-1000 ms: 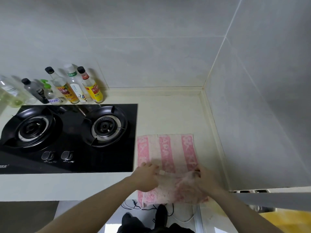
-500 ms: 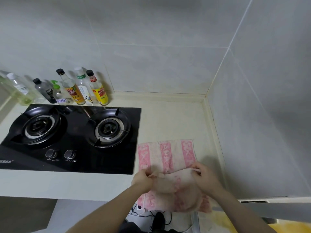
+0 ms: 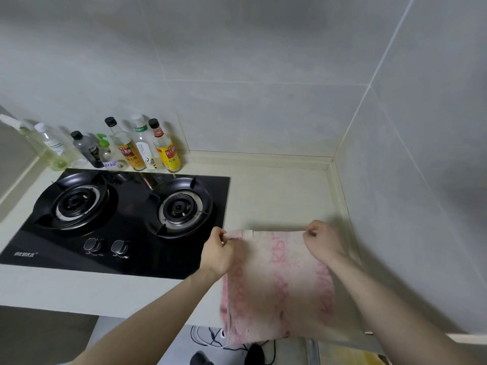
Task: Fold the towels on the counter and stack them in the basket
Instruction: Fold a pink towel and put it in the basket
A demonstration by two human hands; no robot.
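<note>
1. Tiled wall (image 3: 263, 75) far beyond the fingers, meeting in a corner to the right of the right hand.
2. Cream counter (image 3: 276, 196) under and ahead of both hands.
3. Black 2-burner gas hob (image 3: 118, 214) left of the left fingers; nearer burner just beyond them.
4. Pink-and-white striped towel (image 3: 276, 285) hangs below the fingers, top edge stretched between both hands, lower part draping past the counter's front edge. Looks doubled over; can't tell for sure.
5. Row of 7 or so bottles (image 3: 126, 151) well beyond the left fingers, at the wall.
6. Left hand (image 3: 217, 252) pinches the towel's top left corner, fingers curled on it.
7. Right hand (image 3: 322, 241) pinches the top right corner the same way.
8. Progress: early, judging by this. 1 towel mid-fold; no basket or other towels in view, so stacking is not yet done.
</note>
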